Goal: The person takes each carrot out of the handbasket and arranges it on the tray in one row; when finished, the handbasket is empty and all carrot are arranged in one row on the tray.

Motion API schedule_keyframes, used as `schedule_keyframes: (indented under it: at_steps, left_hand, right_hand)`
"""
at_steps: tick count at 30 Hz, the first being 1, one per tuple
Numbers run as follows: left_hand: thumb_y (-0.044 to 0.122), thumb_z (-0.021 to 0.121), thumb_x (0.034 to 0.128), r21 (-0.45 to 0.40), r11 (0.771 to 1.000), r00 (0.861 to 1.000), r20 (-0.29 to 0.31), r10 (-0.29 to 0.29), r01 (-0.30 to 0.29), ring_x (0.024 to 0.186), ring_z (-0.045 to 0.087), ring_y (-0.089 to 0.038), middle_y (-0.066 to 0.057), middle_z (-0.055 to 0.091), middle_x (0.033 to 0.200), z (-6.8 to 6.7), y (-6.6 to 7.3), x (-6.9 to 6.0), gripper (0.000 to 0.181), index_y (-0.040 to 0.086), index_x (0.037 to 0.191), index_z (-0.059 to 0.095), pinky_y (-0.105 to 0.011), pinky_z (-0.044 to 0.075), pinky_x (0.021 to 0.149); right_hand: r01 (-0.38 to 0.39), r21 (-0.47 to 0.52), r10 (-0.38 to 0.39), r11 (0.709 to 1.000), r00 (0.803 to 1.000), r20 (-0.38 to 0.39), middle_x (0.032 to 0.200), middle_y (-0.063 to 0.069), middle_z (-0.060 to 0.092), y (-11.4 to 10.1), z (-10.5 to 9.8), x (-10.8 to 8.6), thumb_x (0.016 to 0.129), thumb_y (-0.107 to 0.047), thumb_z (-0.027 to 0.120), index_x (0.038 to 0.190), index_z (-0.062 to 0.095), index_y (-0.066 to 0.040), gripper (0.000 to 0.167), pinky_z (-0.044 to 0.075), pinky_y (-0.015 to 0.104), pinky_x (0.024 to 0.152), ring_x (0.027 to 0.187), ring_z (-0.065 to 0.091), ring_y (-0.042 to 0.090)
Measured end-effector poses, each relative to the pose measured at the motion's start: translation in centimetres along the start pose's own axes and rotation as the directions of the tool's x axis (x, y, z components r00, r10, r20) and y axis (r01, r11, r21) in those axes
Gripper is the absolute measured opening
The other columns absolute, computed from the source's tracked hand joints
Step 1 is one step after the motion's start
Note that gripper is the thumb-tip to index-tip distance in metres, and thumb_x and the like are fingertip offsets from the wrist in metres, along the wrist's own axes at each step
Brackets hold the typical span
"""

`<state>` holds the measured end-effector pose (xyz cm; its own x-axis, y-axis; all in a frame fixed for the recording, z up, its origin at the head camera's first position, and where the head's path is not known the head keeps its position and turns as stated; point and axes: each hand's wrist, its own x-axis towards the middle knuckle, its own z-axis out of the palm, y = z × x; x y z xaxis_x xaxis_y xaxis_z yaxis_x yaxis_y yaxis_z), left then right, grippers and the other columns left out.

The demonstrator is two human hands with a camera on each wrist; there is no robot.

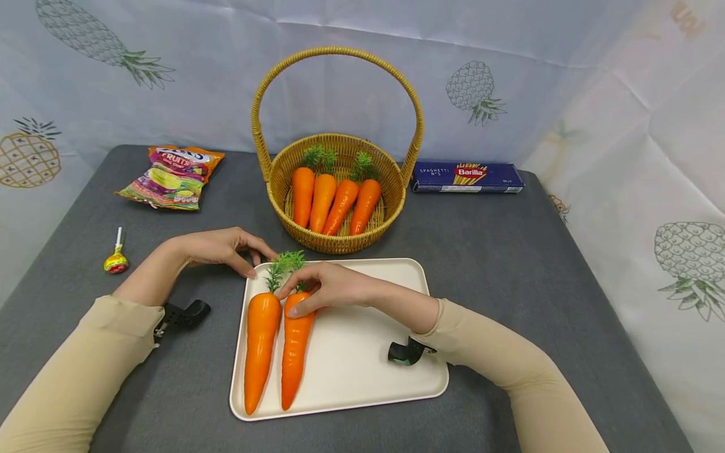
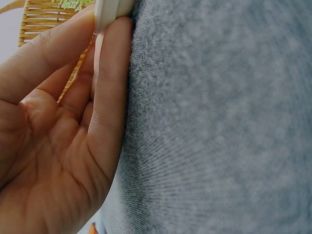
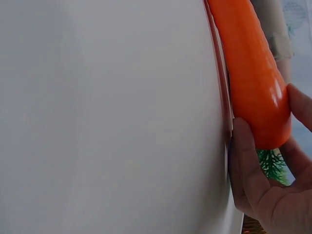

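Note:
A cream rectangular tray (image 1: 374,352) lies on the table with two orange carrots on it, side by side, green tops toward the basket. My left hand (image 1: 223,248) pinches the tray's far left corner; in the left wrist view, the tray rim (image 2: 107,14) sits between thumb and fingers. My right hand (image 1: 334,286) reaches over the tray and grips the thick end of the right carrot (image 1: 296,358). Fingers and thumb flank that carrot (image 3: 256,78) in the right wrist view. The left carrot (image 1: 260,346) lies along the tray's left side, untouched.
Behind the tray stands a woven basket (image 1: 340,244) with a tall handle and several carrots (image 1: 323,198) inside. A candy bag (image 1: 172,176) and a lollipop (image 1: 116,259) lie at left. A blue spaghetti box (image 1: 467,177) lies at back right, by the patterned cloth backdrop (image 1: 351,94).

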<state>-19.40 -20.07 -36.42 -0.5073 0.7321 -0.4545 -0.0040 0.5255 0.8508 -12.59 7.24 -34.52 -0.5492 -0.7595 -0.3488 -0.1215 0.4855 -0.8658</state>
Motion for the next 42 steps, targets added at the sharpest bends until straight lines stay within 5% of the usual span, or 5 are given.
schedule_keyframes:
  at_steps: [19, 34, 42]
  left_hand:
    - [0.009, 0.073, 0.0858, -0.006, 1.0, 1.0, -0.003, -0.004, 0.004, 0.093, 0.058, -0.013, -0.007, 0.064, 0.105, 0.0, -0.1, 0.1, 0.052, 0.0, 0.135, 0.059, -0.026, 0.052, 0.078]
    - [0.01, 0.072, 0.0862, -0.006, 1.0, 1.0, -0.002, -0.002, 0.002, 0.093, 0.057, -0.013, -0.005, 0.064, 0.105, 0.0, -0.1, -0.1, 0.052, 0.001, 0.135, 0.059, -0.026, 0.052, 0.078]
    - [0.009, 0.073, 0.085, -0.021, 1.0, 1.0, 0.003, -0.011, 0.011, 0.093, 0.057, -0.013, -0.011, 0.063, 0.106, -0.1, 0.1, -0.2, 0.054, -0.002, 0.136, 0.057, -0.026, 0.051, 0.078]
  right_hand:
    - [0.032, -0.027, -0.033, 0.999, 0.999, -0.024, 0.117, 0.0, 0.066, -0.3, 0.3, 0.1, 0.086, -0.02, 0.078, 0.113, 0.072, -0.016, 0.028, 0.046, 0.017, 0.079, 0.091, 0.054, 0.007]
    - [0.023, 0.008, -0.023, 1.0, 1.0, 0.003, 0.121, 0.002, 0.065, -0.4, -0.3, -0.2, 0.089, -0.014, 0.073, 0.124, 0.068, -0.018, 0.036, 0.045, 0.018, 0.079, 0.094, 0.053, 0.01]
    - [0.01, 0.038, -0.01, 0.999, 1.0, -0.009, 0.133, 0.001, 0.062, -0.5, -0.7, -0.6, 0.091, -0.015, 0.071, 0.127, 0.068, -0.018, 0.036, 0.048, 0.02, 0.09, 0.111, 0.057, 0.011]
